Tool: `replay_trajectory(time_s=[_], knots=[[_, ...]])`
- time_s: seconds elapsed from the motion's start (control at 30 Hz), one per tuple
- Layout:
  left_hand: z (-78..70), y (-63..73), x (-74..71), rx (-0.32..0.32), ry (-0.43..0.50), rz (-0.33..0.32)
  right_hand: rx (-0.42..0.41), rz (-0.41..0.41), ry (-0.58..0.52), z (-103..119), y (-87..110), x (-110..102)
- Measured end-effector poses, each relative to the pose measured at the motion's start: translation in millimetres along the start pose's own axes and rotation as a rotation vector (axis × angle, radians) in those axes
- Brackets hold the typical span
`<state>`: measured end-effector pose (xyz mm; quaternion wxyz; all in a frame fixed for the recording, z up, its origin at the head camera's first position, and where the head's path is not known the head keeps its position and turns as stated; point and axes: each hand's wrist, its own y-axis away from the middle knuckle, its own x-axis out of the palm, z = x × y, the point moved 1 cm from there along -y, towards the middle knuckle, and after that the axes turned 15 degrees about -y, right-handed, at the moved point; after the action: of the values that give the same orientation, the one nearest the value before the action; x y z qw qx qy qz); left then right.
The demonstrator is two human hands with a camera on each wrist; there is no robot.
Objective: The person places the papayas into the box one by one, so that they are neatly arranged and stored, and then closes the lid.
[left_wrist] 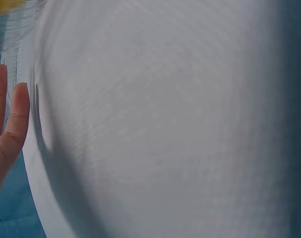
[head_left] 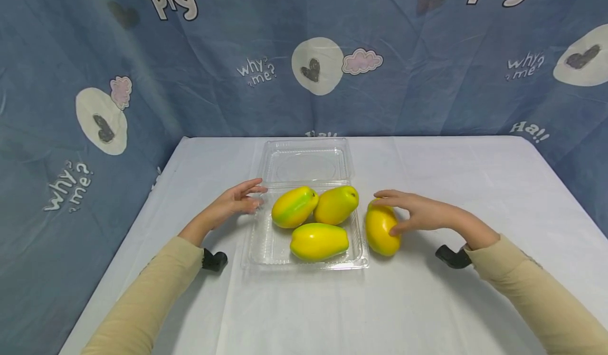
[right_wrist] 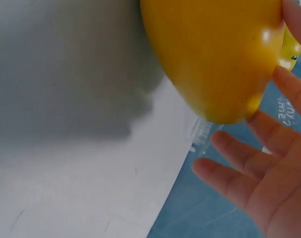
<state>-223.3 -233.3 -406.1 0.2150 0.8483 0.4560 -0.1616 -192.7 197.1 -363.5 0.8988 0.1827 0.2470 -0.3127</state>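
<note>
Three yellow-green papayas, one at the back left (head_left: 294,207), one at the back right (head_left: 336,205) and one in front (head_left: 319,242), lie in a clear plastic clamshell box (head_left: 268,255). My left hand (head_left: 233,202) is at the box's left side, fingers extended toward its rim. A fourth papaya (head_left: 381,229) lies on the table just right of the box. Over it is my right hand (head_left: 420,211), thumb at the near side and fingertips at the far end. In the right wrist view its fingers (right_wrist: 234,181) are spread and fairly straight, some clear of the papaya.
The box's lid (head_left: 306,160) is folded back flat behind the base. A white cloth covers the table (head_left: 285,313). Blue printed fabric (head_left: 214,107) hangs behind the table and along its left side. A black wrist mount (head_left: 215,260) sticks out below the left sleeve.
</note>
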Motion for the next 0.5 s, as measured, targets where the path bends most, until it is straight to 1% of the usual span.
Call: replay_trajectory(time_s=[0.13,0.3,0.37,0.5], knots=[[0.1,0.0,0.3,0.003,0.002,0.000,0.021,-0.031,0.046,0,5.3,1],[0.0,0.2,0.4,0.003,0.006,0.000,0.080,-0.045,0.109,0,13.6,1],[0.5,0.1,0.3,0.003,0.003,-0.001,0.103,-0.044,0.110,0,17.0,2],[1.2,-0.1,0.3,0.003,0.001,-0.003,0.124,-0.031,0.046,-1,22.9,2]])
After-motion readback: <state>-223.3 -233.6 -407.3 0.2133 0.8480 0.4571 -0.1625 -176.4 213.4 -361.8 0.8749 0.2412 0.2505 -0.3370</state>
